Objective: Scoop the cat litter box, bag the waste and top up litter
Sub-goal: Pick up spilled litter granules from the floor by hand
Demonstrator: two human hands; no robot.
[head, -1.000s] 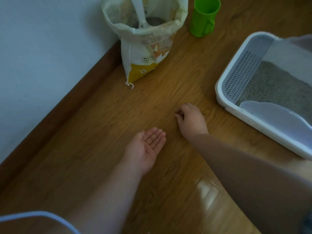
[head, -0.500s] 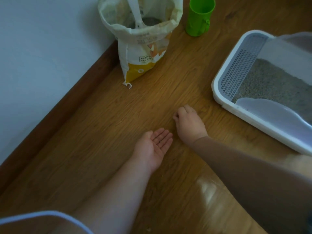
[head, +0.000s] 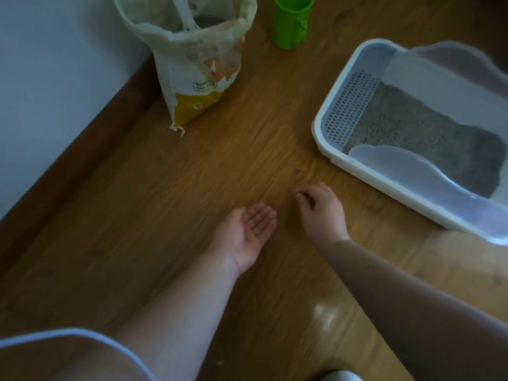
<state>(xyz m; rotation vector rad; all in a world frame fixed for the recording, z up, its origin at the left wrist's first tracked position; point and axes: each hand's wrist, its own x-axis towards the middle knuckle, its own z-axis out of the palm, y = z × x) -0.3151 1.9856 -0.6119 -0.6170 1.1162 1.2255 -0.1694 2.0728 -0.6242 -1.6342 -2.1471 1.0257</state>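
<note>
My left hand (head: 244,232) rests on the wooden floor, palm up and slightly cupped, with a few faint dark specks on its fingers. Just to its right, my right hand (head: 321,210) hovers low over the floor, fingertips pinched together; whatever is between them is too small to tell. The white litter box (head: 320,125) stands at the right, holding grey litter (head: 412,133) behind a perforated step and a clear shield (head: 412,171). An open litter bag (head: 198,78) stands at the back by the wall, a white scoop handle (head: 182,12) sticking out of it.
A green cup (head: 291,23) stands on the floor between the bag and the litter box. A dark baseboard (head: 82,138) and a pale wall run along the left. A white object (head: 338,376) shows at the bottom edge.
My left hand has slid right, closer to my right hand. My right hand has drawn back slightly and its fingers have curled from pressing the floor into a pinch.
</note>
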